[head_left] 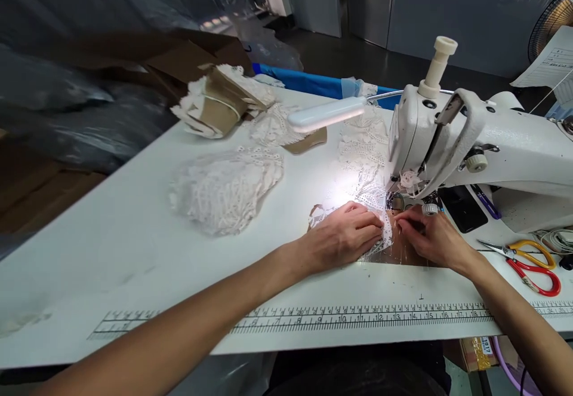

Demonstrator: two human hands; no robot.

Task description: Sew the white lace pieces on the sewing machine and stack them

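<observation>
Under the sewing machine's needle area lies a strip of white lace (387,229), which runs back across the table behind the machine head. My left hand (347,235) presses on this lace just left of the needle, its fingers curled together over the edge. Close by on the right, my right hand (432,238) has thumb and finger pinched in front of the presser foot; what sits between the tips is too small to make out. Loose threads hang around the fingertips. The sewing machine (514,139) stands over both hands, and its needle is hard to see.
A pile of white lace (228,190) and a lace bundle on brown card (221,106) lie to the left. A lamp (329,114) lights the lace. On the right are a black phone (463,209), red-handled scissors (537,273) and yellow-handled scissors (532,252). A printed ruler (340,319) follows the front edge.
</observation>
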